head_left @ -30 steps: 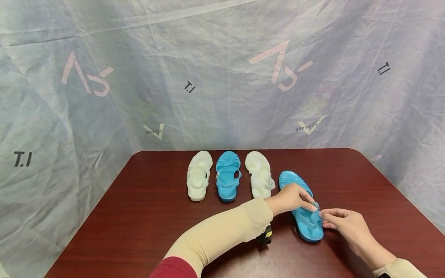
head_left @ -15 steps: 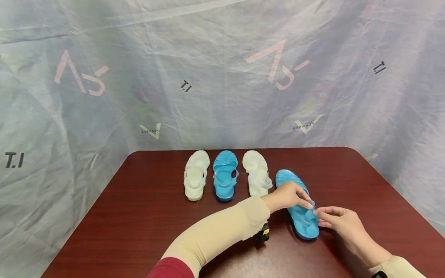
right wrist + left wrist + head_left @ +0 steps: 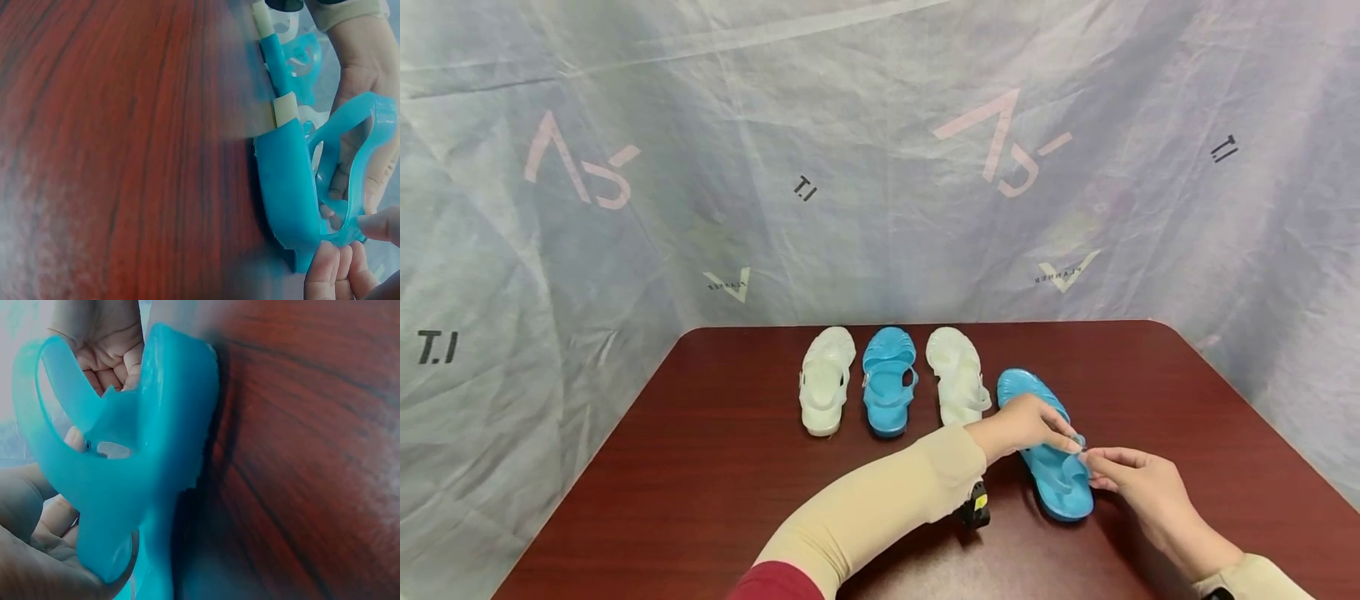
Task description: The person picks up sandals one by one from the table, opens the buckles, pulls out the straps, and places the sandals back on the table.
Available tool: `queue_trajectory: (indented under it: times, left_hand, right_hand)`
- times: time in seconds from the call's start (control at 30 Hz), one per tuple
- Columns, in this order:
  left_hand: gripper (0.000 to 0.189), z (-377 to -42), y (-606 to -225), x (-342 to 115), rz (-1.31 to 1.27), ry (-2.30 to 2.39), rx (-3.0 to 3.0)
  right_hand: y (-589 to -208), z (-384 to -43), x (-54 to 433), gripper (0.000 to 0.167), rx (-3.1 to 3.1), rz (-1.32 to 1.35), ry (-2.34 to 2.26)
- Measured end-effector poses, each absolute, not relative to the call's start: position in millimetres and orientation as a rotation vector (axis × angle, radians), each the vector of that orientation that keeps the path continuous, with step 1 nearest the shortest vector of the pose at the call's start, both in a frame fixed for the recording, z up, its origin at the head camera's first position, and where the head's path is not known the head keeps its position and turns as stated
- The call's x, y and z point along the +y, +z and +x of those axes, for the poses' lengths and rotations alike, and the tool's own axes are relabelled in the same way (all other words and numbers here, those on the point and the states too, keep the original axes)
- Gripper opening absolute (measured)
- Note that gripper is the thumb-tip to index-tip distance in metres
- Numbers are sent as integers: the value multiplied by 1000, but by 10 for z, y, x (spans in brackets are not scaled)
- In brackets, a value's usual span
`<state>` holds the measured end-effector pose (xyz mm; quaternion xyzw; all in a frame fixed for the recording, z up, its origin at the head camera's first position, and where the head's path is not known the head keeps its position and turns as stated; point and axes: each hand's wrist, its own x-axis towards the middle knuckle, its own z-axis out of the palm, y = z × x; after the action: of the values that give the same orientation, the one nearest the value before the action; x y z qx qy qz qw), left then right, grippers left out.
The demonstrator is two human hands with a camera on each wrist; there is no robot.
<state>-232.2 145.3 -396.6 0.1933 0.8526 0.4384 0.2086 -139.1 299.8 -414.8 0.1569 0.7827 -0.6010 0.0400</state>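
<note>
A blue jelly sandal [image 3: 1064, 502] lies toe away from me on the right side of the table. At its strap on the outer side, my left hand [image 3: 1024, 425] pinches the strap end between thumb and fingers, reaching across from the left. My right hand [image 3: 1146, 487] pinches the same strap from the right, its fingertips almost meeting the left ones. In the left wrist view, the heel of the blue sandal [image 3: 181, 400] and its looped back strap [image 3: 37, 437] stand close up. In the right wrist view, thumb and fingers [image 3: 325, 265] hold the strap's side. The fastening itself is mostly hidden.
Left of the held sandal stand a white sandal [image 3: 957, 367], a blue sandal [image 3: 889, 400] and another white sandal [image 3: 824, 392] in a row near the back of the dark red table [image 3: 700, 467]. A printed grey cloth [image 3: 850, 125] hangs behind the table.
My right fingertips have come slightly closer to the left ones at the strap. The sandal stays in place; the head view shifts a little.
</note>
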Motion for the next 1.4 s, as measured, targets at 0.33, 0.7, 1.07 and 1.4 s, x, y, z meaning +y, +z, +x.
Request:
queue_trajectory:
  times: [0.33,0.7,1.07,1.4]
  left_hand:
    - [13,-2346,-3927,1476,433,1236,2357]
    - [13,-2351,-3929,1455,486,1183,2390]
    - [13,-2349,-3981,1440,501,1175,2407]
    - [15,-2355,-3993,1399,564,1131,2419]
  right_hand:
    - [-4112,-1456,2990,26,2389,499,-1923]
    - [-4092,-1439,3010,40,2310,460,-1876]
    - [-4068,-1476,2991,39,2342,462,-1868]
    - [-4039,-1547,2965,48,2463,443,-1753]
